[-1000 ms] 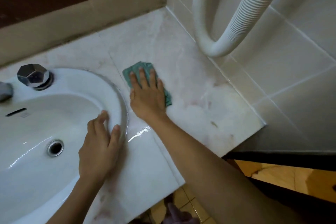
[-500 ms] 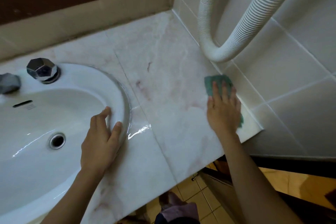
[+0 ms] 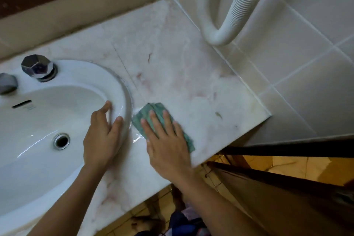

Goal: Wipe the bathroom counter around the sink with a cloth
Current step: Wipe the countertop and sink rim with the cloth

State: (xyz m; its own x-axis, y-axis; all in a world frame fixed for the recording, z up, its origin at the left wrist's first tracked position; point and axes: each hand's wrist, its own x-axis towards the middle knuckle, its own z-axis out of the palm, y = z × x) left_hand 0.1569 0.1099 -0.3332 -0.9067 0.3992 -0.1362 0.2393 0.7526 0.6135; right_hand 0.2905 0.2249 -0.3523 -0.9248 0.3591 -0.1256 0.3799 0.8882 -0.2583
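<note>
Right grip (image 3: 168,145) lies flat, fingers straight, pressing the green cloth (image 3: 151,111) onto the counter (image 3: 182,63) just beside the sink (image 3: 107,78) rim; left grip (image 3: 101,140) rests relaxed on that rim, holding nothing. Pressed not clutched, the cloth may slip free on the wet patch (image 3: 138,137)

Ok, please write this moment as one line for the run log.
step: wiping | right hand: presses green cloth flat on counter beside sink | left hand: rests on sink rim
</note>
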